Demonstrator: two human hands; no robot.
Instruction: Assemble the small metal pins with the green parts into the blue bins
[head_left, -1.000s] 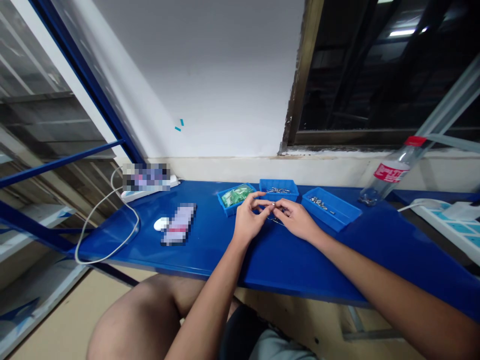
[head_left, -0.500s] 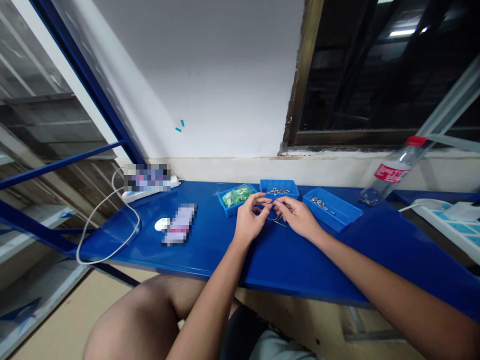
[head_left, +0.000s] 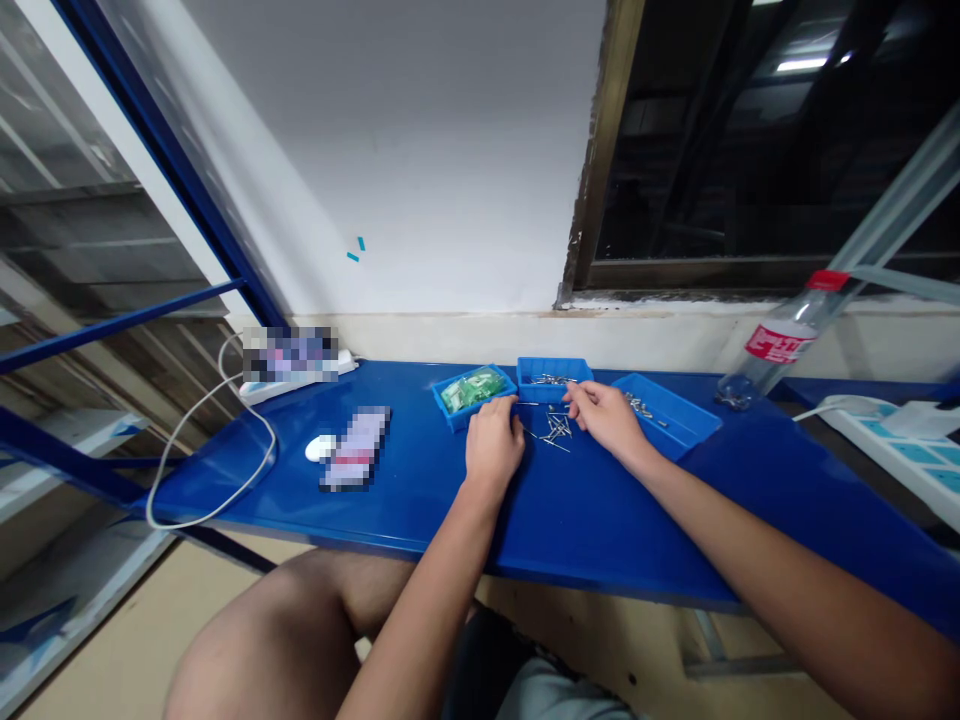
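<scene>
My left hand [head_left: 493, 447] rests on the blue table [head_left: 420, 495] with its fingers curled, just in front of a blue tray of green parts [head_left: 472, 391]. My right hand [head_left: 609, 419] is farther right, fingers bent, between the middle blue tray of small metal pieces [head_left: 553, 379] and the right blue tray [head_left: 667, 414]. A loose pile of thin metal pins [head_left: 553, 431] lies on the table between the two hands. Whether either hand pinches a pin is too small to make out.
A white mouse [head_left: 321, 448] and a blurred packet [head_left: 355, 448] lie to the left, with a power strip [head_left: 292, 362] and its white cable [head_left: 196, 440] behind. A plastic bottle [head_left: 780, 345] leans at the right by another power strip [head_left: 892, 445]. A wall and window sill close the back.
The hands, held together and raised over the pins, have parted. The left dropped onto the table by the green tray. The right moved right toward the trays.
</scene>
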